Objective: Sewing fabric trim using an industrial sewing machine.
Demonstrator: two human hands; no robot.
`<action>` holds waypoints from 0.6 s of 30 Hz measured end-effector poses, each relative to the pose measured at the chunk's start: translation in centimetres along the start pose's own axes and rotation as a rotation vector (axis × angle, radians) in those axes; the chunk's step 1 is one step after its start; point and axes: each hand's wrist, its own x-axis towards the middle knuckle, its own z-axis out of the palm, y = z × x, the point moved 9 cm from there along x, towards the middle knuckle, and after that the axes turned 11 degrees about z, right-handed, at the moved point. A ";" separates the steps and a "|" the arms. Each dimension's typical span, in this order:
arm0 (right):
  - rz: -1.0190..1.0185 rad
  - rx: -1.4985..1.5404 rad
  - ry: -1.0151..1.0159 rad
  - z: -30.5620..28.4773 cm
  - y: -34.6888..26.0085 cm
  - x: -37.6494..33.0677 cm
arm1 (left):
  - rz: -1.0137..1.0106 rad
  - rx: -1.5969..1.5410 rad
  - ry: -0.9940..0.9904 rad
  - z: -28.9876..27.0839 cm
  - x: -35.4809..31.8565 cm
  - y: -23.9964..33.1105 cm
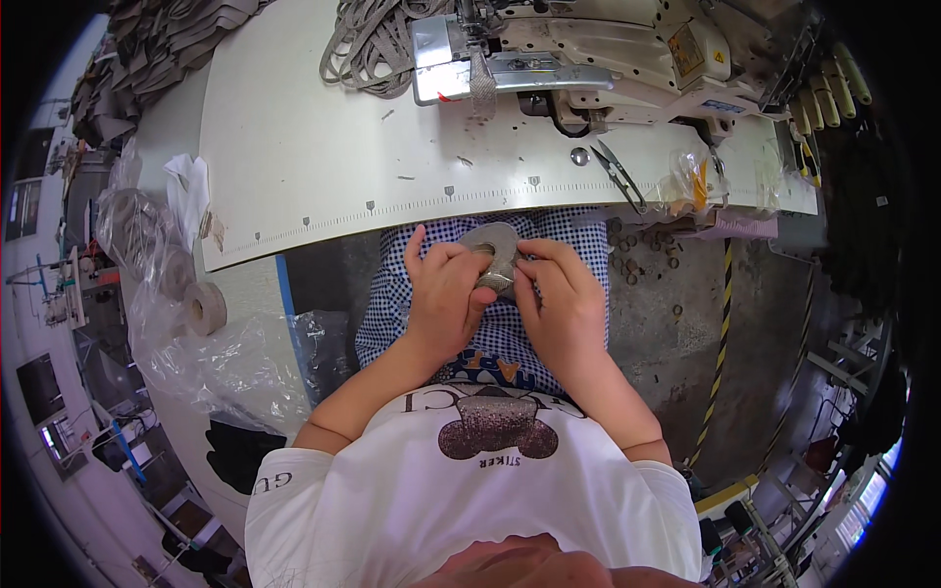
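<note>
Hands meet over your lap, just below the near edge of the bench (pixel 294 167). Your left hand (pixel 446 299) and right hand (pixel 564 304) both grip a roll of grey tape (pixel 495 253), fingers curled closed around its lower part; the roll's upper rim and centre hole show above your fingertips. The roll sits between the two hands, against the blue checked fabric (pixel 392 304) on your lap.

On the bench, well apart from the hands: a sewing machine (pixel 588 59) at the far side, a bundle of grey strapping (pixel 377 44) to its left, and black thread snips (pixel 619 174) near the front edge at right. A second tape roll (pixel 204 309) lies to your left among clear plastic bags (pixel 235 363).
</note>
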 end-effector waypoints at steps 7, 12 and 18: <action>0.010 -0.004 -0.004 -0.1 0.7 0.5 | -0.004 0.024 -0.024 0.1 -0.1 -0.2; 0.002 0.046 0.112 -1.1 2.3 0.8 | 0.016 -0.012 -0.083 0.6 0.0 -0.2; 0.104 -0.138 0.330 -5.4 6.8 2.0 | 0.029 -0.183 -0.086 -0.3 -2.0 -0.2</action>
